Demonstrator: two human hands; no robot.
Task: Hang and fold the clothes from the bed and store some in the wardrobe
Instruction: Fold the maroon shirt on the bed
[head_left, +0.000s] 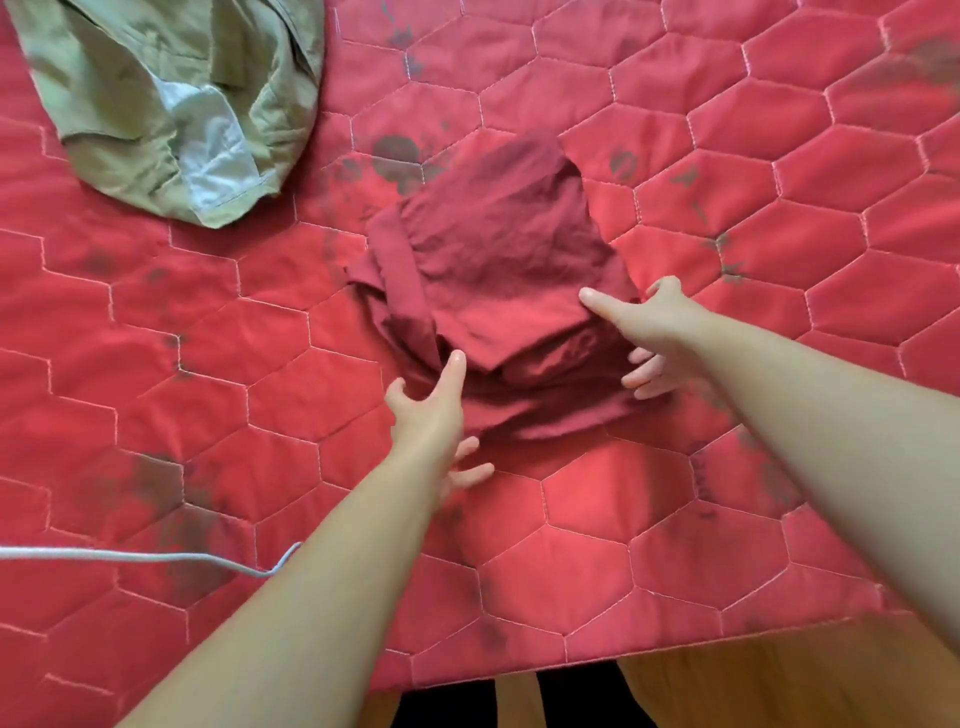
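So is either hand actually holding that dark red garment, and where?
Neither grips it. Left hand and right hand lie open at the near edge of the folded dark red garment, fingers spread.

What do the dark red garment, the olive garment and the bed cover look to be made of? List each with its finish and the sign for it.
Dark red garment: thin woven cloth, matte, probably cotton; fine soft creases.
Olive garment: heavier matte woven cloth; crisp folds, with a paler, slightly shiny lining showing.
Bed cover: padded quilted fabric with faint sheen; stitched hexagons puff between pale seams.
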